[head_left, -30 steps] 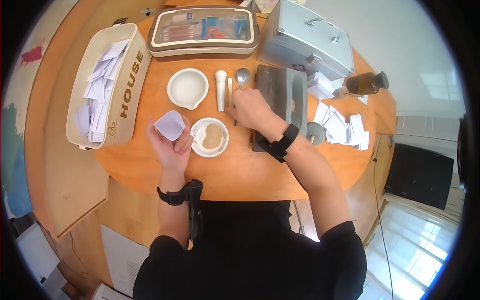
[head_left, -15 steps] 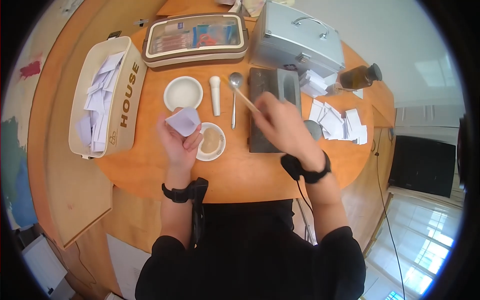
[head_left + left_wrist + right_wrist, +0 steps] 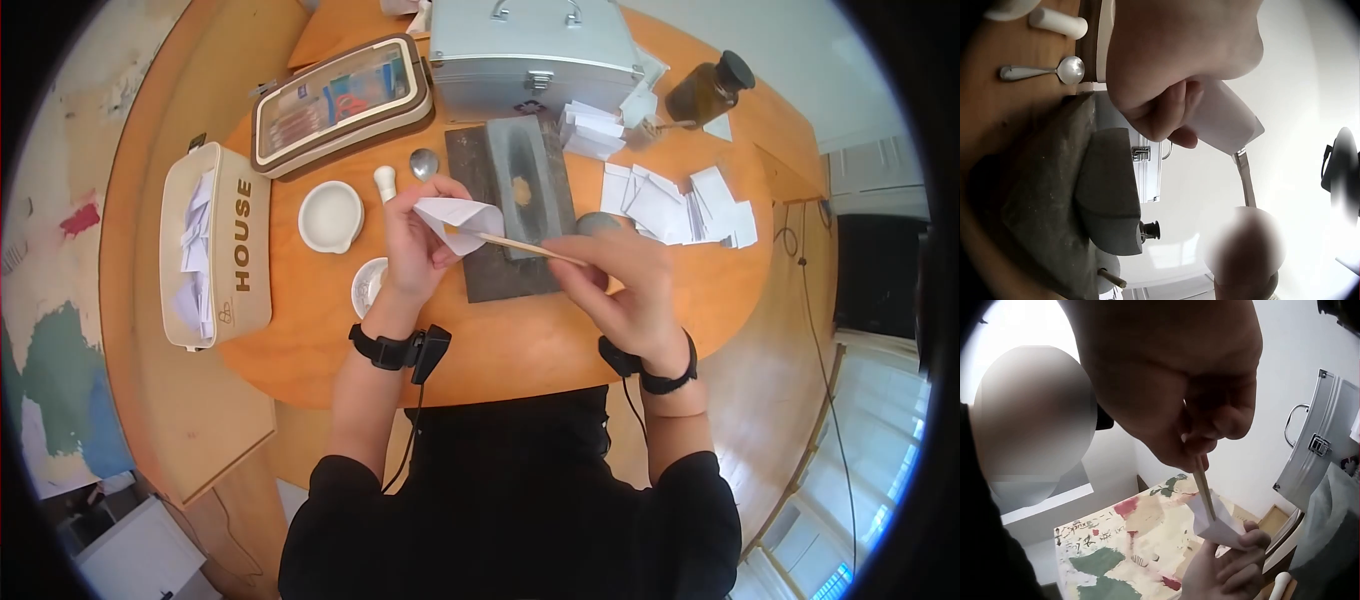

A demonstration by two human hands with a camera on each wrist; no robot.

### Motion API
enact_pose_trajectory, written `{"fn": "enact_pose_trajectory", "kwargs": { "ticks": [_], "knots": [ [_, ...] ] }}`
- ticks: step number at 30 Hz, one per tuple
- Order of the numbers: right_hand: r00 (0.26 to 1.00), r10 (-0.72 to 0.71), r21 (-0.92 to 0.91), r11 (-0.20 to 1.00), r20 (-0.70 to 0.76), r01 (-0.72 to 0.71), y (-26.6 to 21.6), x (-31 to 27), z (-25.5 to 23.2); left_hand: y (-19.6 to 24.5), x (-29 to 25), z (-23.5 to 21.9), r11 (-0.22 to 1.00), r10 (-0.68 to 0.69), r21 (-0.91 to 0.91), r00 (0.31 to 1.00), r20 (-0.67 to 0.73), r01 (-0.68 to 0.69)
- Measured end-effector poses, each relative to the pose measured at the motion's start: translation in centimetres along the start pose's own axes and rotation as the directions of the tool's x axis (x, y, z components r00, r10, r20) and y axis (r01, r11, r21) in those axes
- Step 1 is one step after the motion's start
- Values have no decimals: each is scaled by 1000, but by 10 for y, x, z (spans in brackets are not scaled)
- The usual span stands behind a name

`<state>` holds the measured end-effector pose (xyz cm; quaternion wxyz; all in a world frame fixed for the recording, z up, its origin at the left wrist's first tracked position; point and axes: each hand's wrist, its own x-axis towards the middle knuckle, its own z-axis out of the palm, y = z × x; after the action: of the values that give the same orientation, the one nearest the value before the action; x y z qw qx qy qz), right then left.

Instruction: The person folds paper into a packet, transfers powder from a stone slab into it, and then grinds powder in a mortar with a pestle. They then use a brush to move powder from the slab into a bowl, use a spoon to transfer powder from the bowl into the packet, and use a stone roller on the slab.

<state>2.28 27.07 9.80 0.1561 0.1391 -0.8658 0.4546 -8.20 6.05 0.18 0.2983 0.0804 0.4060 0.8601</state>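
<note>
My left hand (image 3: 415,245) holds a folded white paper cone (image 3: 478,218), its opening turned to the right, above the small dish (image 3: 368,285). Between the fingertips of my right hand (image 3: 625,290) is a small brush (image 3: 530,248) with a thin wooden handle. The brush reaches into the mouth of the cone; in the left wrist view its metal collar (image 3: 1239,154) shows at the paper's edge, with the bristles hidden inside. Something yellowish shows inside the cone. Behind the hands stands a grey stone grinding trough (image 3: 530,150) with tan powder (image 3: 522,190) in it.
A white mortar bowl (image 3: 331,217), a pestle (image 3: 385,183) and a spoon (image 3: 424,164) lie beyond the left hand. Folded papers (image 3: 655,205) and a brown bottle (image 3: 708,92) are on the right. A bin (image 3: 243,260), a lidded box (image 3: 415,105) and a metal case (image 3: 535,50) ring the table.
The right hand picked up the brush from beside the spoon and brought it to the paper cone. The left hand moved right with the cone, which now tilts sideways.
</note>
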Motion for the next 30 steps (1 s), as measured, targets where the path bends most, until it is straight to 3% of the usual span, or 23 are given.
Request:
{"fn": "enact_pose_trajectory", "kwargs": {
  "ticks": [3, 5, 6, 8, 9, 11, 12, 15, 18, 21, 24, 27, 30],
  "knots": [
    [994, -69, 146, 986, -83, 81, 12, 4, 22, -7, 4, 16, 987, 21, 160, 999, -34, -15],
    [982, -46, 209, 974, -186, 86, 33, 3, 42, -12, 9, 23, 966, 73, 253, 996, -42, -61],
    [971, -32, 240, 967, -236, 90, 39, 2, 47, -11, 11, 23, 919, 121, 384, 991, -58, -90],
    [950, 225, 439, 892, -219, -110, 45, -5, 44, -7, 16, 21, 769, 226, 623, 973, -54, -144],
    [920, 344, 530, 824, -187, -200, 46, -8, 42, -4, 16, 22, 742, 233, 650, 972, -24, -162],
    [890, 444, 699, 668, -102, -253, 57, -10, 45, -1, 15, 30, 691, 238, 696, 970, 38, -197],
    [875, 482, 770, 578, -53, -272, 61, -10, 45, -1, 16, 32, 663, 245, 716, 967, 66, -217],
    [835, 550, 651, 637, -8, -413, 64, -12, 30, -1, 21, 36, 599, 265, 755, 956, 130, -269],
    [880, 475, 837, 483, -5, -256, 75, -10, 36, -2, 22, 37, 594, 257, 761, 958, 128, -261],
    [853, 521, 744, 555, 40, -374, 79, -10, 35, 0, 23, 40, 601, 245, 767, 965, 89, -224],
    [848, 530, 767, 544, 1, -340, 76, -9, 31, 2, 24, 36, 577, 257, 788, 964, 73, -214],
    [868, 492, 529, 754, -61, -390, 75, -6, 38, 2, 22, 38, 529, 241, 819, 965, 104, -220],
    [877, 447, 658, 717, -177, -232, 86, -8, 41, 1, 23, 32, 506, 282, 828, 954, 104, -240]
  ]
}}
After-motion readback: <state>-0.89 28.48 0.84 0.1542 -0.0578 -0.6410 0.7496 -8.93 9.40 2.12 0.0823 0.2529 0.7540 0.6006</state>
